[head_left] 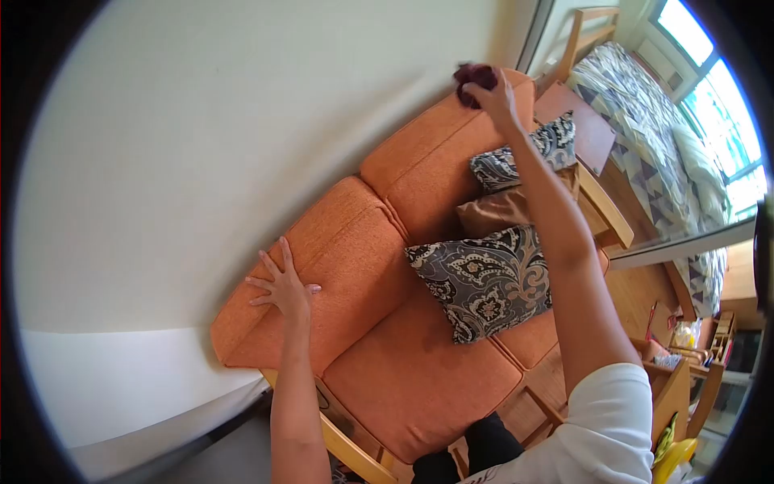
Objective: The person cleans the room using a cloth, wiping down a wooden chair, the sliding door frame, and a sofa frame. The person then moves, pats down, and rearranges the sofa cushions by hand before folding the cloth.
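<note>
My left hand [282,284] rests with fingers spread on the near back cushion [334,242] of an orange sofa. Stretched far forward, my right hand [498,95] grips a crumpled dark maroon cloth [474,83] at the top of the far back cushion [447,149]. Below my right arm lie a paisley pillow [492,282], a shiny brown pillow [496,210] and a second paisley pillow [500,168]. The orange seat cushion [419,375] is beneath me.
A pale wall [226,137] runs along the sofa's back. The wooden armrest [601,206] stands at the far end, beside a brown board or box [576,121]. Past a glass partition is a bed [645,137] with patterned bedding. Wooden furniture [677,395] stands at right.
</note>
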`<state>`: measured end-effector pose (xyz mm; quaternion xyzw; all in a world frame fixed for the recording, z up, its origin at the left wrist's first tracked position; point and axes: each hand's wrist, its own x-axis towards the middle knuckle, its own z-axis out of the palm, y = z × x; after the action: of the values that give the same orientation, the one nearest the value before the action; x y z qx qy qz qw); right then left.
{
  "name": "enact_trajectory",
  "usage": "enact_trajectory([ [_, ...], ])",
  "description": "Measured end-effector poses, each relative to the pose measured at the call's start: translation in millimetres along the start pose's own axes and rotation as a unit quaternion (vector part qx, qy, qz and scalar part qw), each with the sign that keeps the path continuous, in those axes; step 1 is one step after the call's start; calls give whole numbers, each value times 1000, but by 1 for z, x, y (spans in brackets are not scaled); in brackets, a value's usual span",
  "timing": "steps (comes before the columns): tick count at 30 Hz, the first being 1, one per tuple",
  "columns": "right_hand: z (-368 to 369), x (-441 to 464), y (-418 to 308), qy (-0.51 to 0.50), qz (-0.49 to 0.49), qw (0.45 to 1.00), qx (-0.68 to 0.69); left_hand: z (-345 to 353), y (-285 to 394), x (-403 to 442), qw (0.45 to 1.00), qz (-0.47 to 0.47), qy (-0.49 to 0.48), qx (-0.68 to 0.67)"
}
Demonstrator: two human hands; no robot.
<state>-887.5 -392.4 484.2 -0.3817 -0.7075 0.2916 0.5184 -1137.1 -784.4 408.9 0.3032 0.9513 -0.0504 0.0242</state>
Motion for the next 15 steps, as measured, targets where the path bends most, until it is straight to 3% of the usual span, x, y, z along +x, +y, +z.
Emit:
enact_trajectory([
  [1,9,23,17,-10,14,987,-161,4,0,2,1000,-8,-6,2],
  [3,34,27,71,-34,-28,978,-206,8,3,4,1000,-8,18,10],
  [5,62,7,97,0,-96,924,-371,7,5,3,1000,-9,18,15],
  [8,111,-47,53,-45,-161,949,-268,13,3,4,1000,-2,30,8],
  [10,143,-99,8,-14,-198,968,-154,14,1,4,999,5,41,2],
  [12,171,-147,-48,-67,-118,989,-63,11,1,3,999,11,41,-14],
  [15,211,-209,-102,-159,-150,976,18,2,-1,0,998,21,37,-46],
])
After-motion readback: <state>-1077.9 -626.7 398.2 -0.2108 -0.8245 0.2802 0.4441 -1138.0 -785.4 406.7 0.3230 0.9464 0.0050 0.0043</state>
